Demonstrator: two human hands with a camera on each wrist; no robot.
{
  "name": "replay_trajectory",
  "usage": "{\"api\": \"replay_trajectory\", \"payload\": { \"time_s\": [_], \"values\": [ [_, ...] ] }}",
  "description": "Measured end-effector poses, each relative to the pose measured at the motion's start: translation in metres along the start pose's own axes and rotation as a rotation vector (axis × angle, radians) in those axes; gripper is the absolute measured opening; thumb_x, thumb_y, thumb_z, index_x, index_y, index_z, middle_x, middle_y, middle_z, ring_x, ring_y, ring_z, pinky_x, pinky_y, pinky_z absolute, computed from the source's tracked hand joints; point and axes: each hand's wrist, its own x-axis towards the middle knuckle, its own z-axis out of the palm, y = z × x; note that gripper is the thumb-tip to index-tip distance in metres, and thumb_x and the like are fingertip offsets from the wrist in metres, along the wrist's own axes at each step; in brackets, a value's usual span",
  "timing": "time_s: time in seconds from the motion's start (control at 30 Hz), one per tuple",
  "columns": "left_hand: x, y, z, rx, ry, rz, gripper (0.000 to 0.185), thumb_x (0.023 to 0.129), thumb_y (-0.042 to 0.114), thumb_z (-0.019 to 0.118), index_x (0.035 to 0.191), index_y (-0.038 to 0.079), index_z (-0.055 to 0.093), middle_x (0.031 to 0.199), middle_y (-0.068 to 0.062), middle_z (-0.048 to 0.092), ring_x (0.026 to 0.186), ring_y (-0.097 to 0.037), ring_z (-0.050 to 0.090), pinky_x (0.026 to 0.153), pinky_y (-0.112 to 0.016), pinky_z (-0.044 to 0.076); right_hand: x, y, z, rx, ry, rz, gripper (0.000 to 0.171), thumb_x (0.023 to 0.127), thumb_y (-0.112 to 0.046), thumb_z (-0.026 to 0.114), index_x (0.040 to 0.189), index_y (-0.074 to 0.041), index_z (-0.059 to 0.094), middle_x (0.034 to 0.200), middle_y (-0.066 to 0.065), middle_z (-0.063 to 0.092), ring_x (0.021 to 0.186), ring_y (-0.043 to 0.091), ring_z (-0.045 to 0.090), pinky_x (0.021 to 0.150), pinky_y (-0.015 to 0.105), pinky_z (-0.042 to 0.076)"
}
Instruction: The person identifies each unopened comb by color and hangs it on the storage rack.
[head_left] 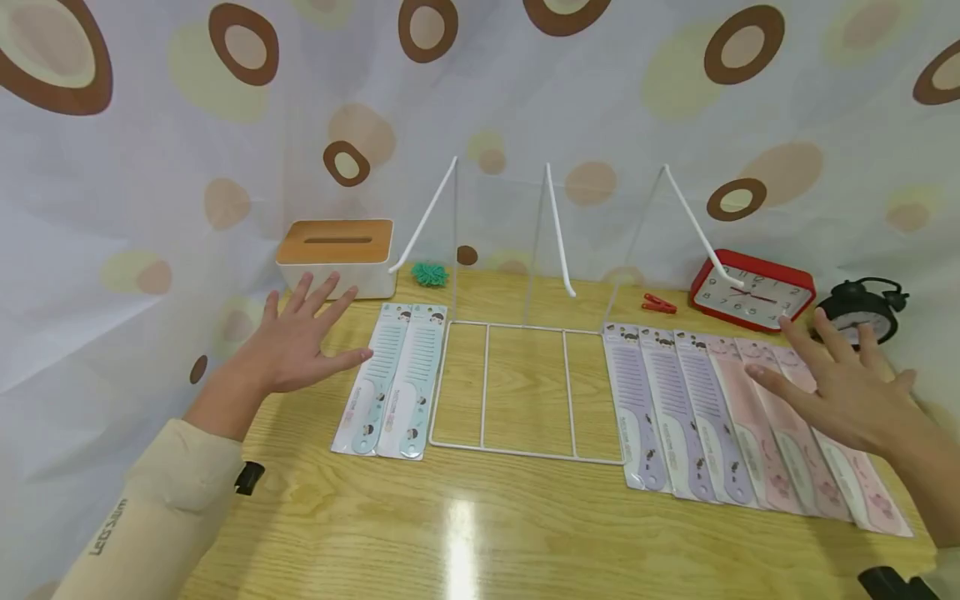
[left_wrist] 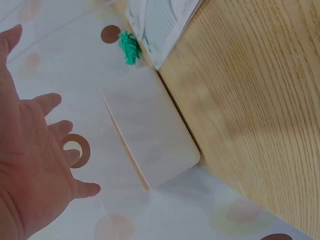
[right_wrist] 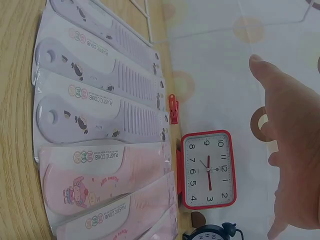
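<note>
My left hand (head_left: pixel 296 346), fingers spread, hovers at the left near two packaged light-blue combs (head_left: pixel 408 383) and holds nothing. At the right, my right hand (head_left: pixel 847 387) is also spread and bare, above several packaged pink combs (head_left: pixel 757 425). Beside those lie packaged purple combs (head_left: pixel 678 417), overlapping in a slanted row; the right wrist view shows "PLASTIC COMB" printed on the purple comb packs (right_wrist: pixel 100 117). Between the two groups stands a white wire rack (head_left: pixel 525 454) with three raised prongs.
Behind my left hand sits a white tissue box (head_left: pixel 337 279) with a wooden lid, next to a green tuft (head_left: pixel 430 274). A red clip (head_left: pixel 658 303), a red rectangular clock (head_left: pixel 750 292) and a black alarm clock (head_left: pixel 858 308) stand at the back right. A patterned curtain (head_left: pixel 525 100) hangs behind.
</note>
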Motion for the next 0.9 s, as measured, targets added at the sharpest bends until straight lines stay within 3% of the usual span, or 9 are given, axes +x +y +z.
{"api": "replay_trajectory", "payload": {
  "time_s": [0.13, 0.33, 0.53, 0.77, 0.9],
  "values": [
    [0.001, 0.0, 0.001, 0.003, -0.003, -0.003, 0.091, 0.094, 0.071, 0.043, 0.162, 0.019, 0.014, 0.169, -0.012, 0.001, 0.153, -0.045, -0.004, 0.113, -0.077, 0.002, 0.001, 0.0, 0.001, -0.008, 0.003, -0.013, 0.092, 0.098, -0.064, 0.043, 0.161, -0.017, -0.006, 0.163, 0.024, -0.016, 0.137, 0.069, -0.013, 0.084, 0.095, 0.004],
    [0.009, -0.001, 0.002, -0.025, -0.018, -0.002, 0.092, 0.094, 0.07, 0.045, 0.162, 0.018, 0.013, 0.169, -0.014, 0.003, 0.153, -0.046, -0.001, 0.114, -0.076, 0.006, 0.003, 0.001, 0.003, 0.014, -0.012, -0.068, 0.093, 0.099, -0.059, 0.046, 0.161, -0.009, -0.001, 0.161, 0.034, -0.004, 0.138, 0.069, 0.001, 0.098, 0.086, 0.012],
    [0.022, -0.008, 0.003, -0.122, -0.049, -0.013, 0.091, 0.094, 0.068, 0.048, 0.162, 0.017, 0.017, 0.168, -0.015, 0.005, 0.152, -0.047, 0.006, 0.112, -0.077, 0.015, 0.01, -0.006, 0.003, 0.054, -0.085, -0.067, 0.093, 0.098, -0.061, 0.048, 0.161, -0.008, 0.005, 0.159, 0.037, 0.009, 0.133, 0.068, 0.022, 0.096, 0.084, 0.023],
    [0.042, -0.02, 0.013, -0.28, -0.053, 0.007, 0.086, 0.095, 0.06, 0.055, 0.16, 0.012, 0.025, 0.167, -0.017, 0.014, 0.152, -0.046, 0.01, 0.117, -0.07, 0.016, 0.009, -0.029, 0.013, 0.278, -0.084, -0.13, 0.082, 0.098, -0.051, 0.057, 0.161, -0.013, 0.02, 0.148, 0.032, 0.037, 0.118, 0.052, 0.052, 0.081, 0.064, 0.054],
    [0.055, -0.026, 0.026, -0.389, -0.081, 0.025, 0.079, 0.099, 0.054, 0.054, 0.159, 0.011, 0.027, 0.166, -0.018, 0.014, 0.152, -0.044, 0.011, 0.119, -0.066, 0.017, 0.008, -0.043, 0.025, 0.369, -0.127, -0.126, 0.078, 0.098, -0.05, 0.058, 0.16, -0.017, 0.024, 0.149, 0.027, 0.04, 0.12, 0.046, 0.053, 0.083, 0.058, 0.056]
  ]
}}
